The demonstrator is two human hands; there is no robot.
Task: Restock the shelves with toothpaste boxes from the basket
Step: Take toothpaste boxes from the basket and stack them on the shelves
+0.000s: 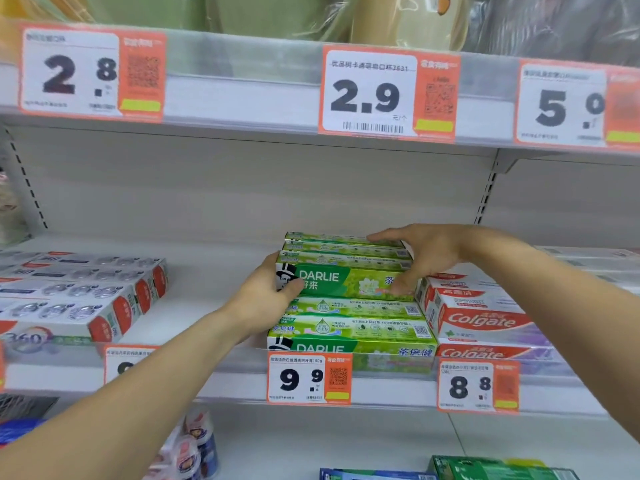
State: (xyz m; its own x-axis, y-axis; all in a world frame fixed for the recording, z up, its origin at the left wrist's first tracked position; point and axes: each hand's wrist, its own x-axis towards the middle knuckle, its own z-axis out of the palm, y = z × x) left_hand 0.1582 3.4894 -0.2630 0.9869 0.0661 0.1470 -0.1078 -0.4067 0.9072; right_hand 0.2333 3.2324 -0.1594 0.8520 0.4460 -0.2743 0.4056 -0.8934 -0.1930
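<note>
Below the fingers, nearest the camera: glossy green and blue cartons (498,467) on the lower shelf, beside soft printed pouches (194,445). Just above those, along the white metal shelf edge (388,389), flat orange-and-white price tags, one reading 9.9 (309,378), another 8.8 (478,386).

Directly under the fingers: a stack of Darlie toothpaste boxes (349,327), long rectangular cardboard, shiny green with pale floral print, white lettering and a top-hatted figure at the left end. Lying flat, lengthwise along the shelf, several layers deep.

Between both hands: the top Darlie box (343,280), resting on that stack. Left hand (266,299) gripping its left end, thumb curled over the front face, the other fingers hidden behind. Right hand (426,254) spread wide over the right end, fingertips (401,285) pressing the front face, index reaching across the boxes behind.

Right of the right fingers, touching the green stack: Colgate boxes (481,322), white card with red bands, stacked flat.

Well left of the left fingers: white boxes with red ends (86,296), angled, in rows.

Beyond the fingers: smooth white back panel (242,188) with slotted uprights. Above, an upper shelf strip with tags 2.8 (91,72), 2.9 (388,93) and 5.0 (575,105), blurred pale green and cream goods (311,15) on top.
</note>
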